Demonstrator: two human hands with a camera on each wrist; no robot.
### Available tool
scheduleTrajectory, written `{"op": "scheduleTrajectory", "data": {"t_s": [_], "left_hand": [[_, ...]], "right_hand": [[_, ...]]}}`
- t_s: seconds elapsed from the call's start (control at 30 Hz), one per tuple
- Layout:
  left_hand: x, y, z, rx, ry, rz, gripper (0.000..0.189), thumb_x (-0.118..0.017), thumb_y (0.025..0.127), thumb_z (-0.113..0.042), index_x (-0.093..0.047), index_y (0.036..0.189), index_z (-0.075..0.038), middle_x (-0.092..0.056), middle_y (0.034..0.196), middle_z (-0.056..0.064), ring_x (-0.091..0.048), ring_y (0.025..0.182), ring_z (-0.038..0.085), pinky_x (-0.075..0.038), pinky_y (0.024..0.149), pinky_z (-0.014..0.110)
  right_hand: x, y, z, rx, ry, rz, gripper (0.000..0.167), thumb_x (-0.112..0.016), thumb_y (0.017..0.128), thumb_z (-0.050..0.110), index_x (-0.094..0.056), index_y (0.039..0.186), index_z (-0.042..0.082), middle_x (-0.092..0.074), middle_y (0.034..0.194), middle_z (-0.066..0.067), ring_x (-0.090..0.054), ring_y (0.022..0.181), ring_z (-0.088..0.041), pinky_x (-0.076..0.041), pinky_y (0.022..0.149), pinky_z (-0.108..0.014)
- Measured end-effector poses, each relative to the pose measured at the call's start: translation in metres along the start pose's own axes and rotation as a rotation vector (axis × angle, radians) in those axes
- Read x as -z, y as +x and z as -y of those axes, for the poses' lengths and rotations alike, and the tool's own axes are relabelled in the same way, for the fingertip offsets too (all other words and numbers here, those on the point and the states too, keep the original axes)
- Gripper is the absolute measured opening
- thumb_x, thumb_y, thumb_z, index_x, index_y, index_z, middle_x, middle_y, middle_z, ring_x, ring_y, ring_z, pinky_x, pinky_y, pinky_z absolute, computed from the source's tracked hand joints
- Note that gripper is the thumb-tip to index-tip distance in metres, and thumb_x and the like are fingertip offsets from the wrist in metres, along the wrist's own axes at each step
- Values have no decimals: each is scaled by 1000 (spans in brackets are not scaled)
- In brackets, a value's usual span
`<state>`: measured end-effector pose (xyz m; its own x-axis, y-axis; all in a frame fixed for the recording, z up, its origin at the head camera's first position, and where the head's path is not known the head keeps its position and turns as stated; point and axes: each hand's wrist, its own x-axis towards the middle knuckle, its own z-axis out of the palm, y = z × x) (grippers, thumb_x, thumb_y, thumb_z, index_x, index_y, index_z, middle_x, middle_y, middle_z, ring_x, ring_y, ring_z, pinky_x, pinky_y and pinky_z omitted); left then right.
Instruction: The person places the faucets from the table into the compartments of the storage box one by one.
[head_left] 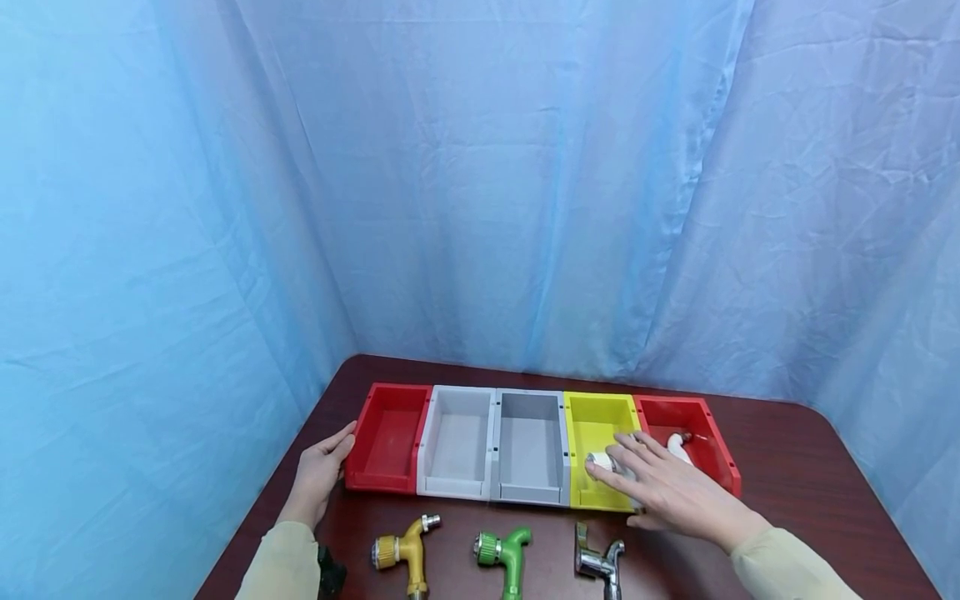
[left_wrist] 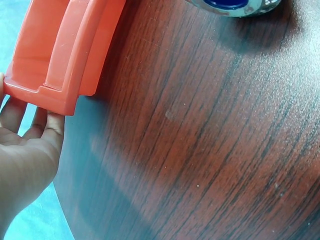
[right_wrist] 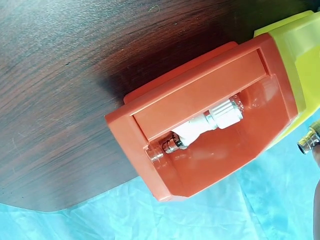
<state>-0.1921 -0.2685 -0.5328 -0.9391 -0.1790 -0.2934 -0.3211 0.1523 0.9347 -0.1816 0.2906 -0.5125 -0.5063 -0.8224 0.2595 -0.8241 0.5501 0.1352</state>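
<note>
My left hand grips the outer edge of the left red bin, thumb at the rim and fingers against its outside, as the left wrist view shows. Over the yellow bin, my right hand holds a tap with a white ribbed knob; the fingers hide most of it. A metal tap end shows beside a finger at the right edge of the right wrist view. Another white tap with a ribbed knob lies inside the right red bin.
A white bin and a grey bin stand between the red and yellow ones, all in one row. Nearer on the dark wooden table lie a yellow tap, a green tap and a chrome tap. Blue curtains hang behind.
</note>
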Motion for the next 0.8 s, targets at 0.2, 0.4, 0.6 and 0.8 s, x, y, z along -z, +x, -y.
{"op": "scheduleTrajectory", "data": {"t_s": [0.2,0.4,0.6,0.8], "left_hand": [[1,0,0,-3,3,1,55,-52,107,-39,-39,159,-25,-29,166,18,-30,150,42,-41,113,55],[0,0,1,-1,10,-2,55,-52,107,-40,-40,158,-26,-30,165,18,-30,150,43,-41,113,55],[0,-1,1,-3,10,-6,56,-53,107,-41,-40,159,-25,-29,165,18,-30,150,42,-41,113,55],[0,0,1,-5,5,-7,57,-52,107,-41,-39,159,-23,-30,165,17,-31,149,42,-41,113,55]], "right_hand": [[-1,5,-3,1,12,19,117,-97,62,46,-37,160,28,-51,152,-11,-45,142,-40,-40,112,-60],[-3,7,-6,-3,21,40,115,-97,64,43,-35,161,28,-50,153,-11,-43,143,-40,-43,109,-63],[-8,8,-10,-2,12,36,113,-95,68,41,-34,161,26,-46,156,-11,-42,144,-39,-6,129,-41],[-12,10,-13,16,8,17,109,-95,70,39,-36,161,24,-48,155,-12,-44,143,-40,-27,123,-53]]}}
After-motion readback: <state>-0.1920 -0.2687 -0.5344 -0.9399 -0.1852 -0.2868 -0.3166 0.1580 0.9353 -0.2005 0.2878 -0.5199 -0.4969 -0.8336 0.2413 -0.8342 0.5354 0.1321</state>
